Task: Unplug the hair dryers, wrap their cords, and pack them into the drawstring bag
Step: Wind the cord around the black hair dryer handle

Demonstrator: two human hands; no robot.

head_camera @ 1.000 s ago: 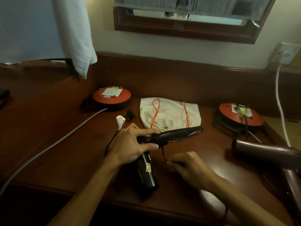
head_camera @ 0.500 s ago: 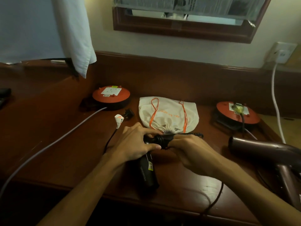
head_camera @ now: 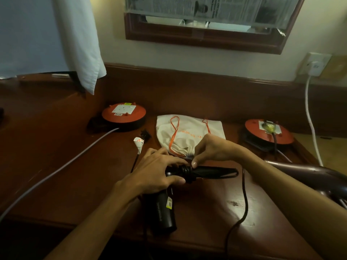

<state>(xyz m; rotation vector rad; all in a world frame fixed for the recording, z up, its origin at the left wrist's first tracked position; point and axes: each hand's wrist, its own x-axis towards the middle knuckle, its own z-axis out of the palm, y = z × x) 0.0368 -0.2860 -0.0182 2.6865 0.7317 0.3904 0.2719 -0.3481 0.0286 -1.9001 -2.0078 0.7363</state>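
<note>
Two dryers were ours to pack; nearest, the black dryer point(head_camera: 165, 209) lay on the desk point(head_camera: 56, 184), our left hand point(head_camera: 155, 175) clamped on its handle, our right hand point(head_camera: 212, 149) pinching the cord point(head_camera: 244, 199) onto the coils. Wrapping looked half done; next we judged more turns. The brown dryer point(head_camera: 309, 175) sat right, the bag point(head_camera: 187, 136) beyond.

Dim, warm light (edges perhaps slightly bowed).
</note>
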